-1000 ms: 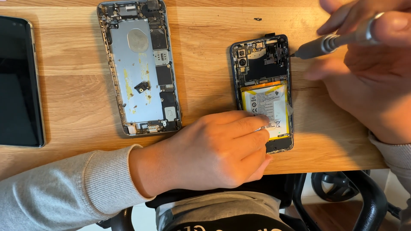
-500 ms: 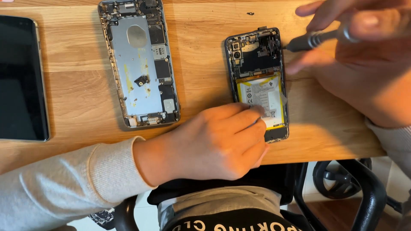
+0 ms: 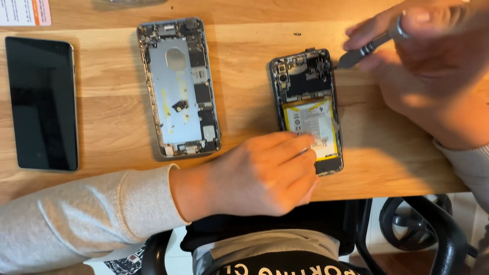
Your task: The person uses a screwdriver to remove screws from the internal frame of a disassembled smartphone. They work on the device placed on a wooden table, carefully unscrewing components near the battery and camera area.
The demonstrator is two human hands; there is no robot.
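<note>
Here, the left hand (image 3: 265, 173) presses flat on the opened black smartphone with yellow-edged battery (image 3: 307, 109) while the right hand (image 3: 433, 66) pinches a slim grey screwdriver (image 3: 369, 47) at its top corner, where the tip apparently needs seating squarely.

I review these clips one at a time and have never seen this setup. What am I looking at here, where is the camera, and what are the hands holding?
The camera sits on a person's head, looking down at a wooden table. No machine: two bare hands. The left hand presses on the lower end of an opened phone, its battery exposed. The right hand holds a small screwdriver, tip at that phone's top corner. Further left lie a second, gutted phone shell and a dark-screened phone.
</note>
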